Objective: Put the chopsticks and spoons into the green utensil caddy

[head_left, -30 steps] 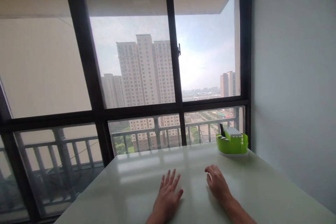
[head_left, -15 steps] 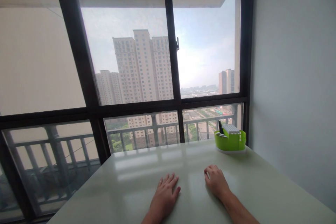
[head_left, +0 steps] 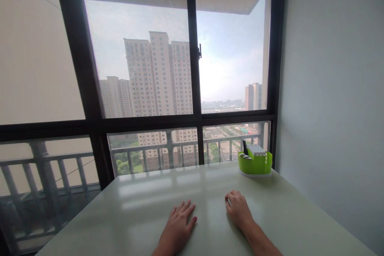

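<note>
My left hand (head_left: 178, 227) lies palm down on the pale, glossy table (head_left: 126, 216), fingers stretched out and thumb apart, holding nothing. To its right, my right hand (head_left: 239, 209) rests on the same tabletop with the fingers curled in. No object shows in it, though its palm side is hidden. Beyond the right hand, near the table's far right corner, stands a bright green plastic basket (head_left: 254, 165) on a whitish base. Out of it stick a dark upright item (head_left: 245, 148) and a white ribbed block (head_left: 256, 150). Neither hand touches the basket.
A dark-framed window (head_left: 150, 122) runs along the table's far edge, with a railing (head_left: 156, 146) and tall buildings (head_left: 159, 76) outside. On the right, a plain pale wall (head_left: 330, 88) borders the table.
The view has swung and tilted slightly, so the hands, basket and window appear further left. Both hands keep the same pose on the table.
</note>
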Tool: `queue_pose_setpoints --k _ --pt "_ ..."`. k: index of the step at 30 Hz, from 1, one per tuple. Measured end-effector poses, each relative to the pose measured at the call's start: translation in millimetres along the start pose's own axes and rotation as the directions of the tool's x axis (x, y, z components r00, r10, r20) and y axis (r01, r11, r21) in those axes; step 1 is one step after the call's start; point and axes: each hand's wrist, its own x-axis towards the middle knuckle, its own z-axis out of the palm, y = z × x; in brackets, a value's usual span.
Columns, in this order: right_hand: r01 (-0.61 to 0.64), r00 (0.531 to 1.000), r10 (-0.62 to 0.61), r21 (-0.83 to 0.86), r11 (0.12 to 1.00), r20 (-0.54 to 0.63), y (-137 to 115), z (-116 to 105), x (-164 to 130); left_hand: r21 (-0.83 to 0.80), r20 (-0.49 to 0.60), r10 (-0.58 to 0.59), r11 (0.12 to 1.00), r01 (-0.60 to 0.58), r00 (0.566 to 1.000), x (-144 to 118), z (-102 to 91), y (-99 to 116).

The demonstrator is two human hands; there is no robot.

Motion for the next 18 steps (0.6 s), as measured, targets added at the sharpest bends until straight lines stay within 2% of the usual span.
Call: queue_pose_setpoints --k 18 --pt "0.02 1.0 -0.02 -0.013 1.0 0.005 2.5 2.9 -0.4 0.006 -0.036 0.024 1.0 -0.024 0.999 1.1 8.0 -5.8"
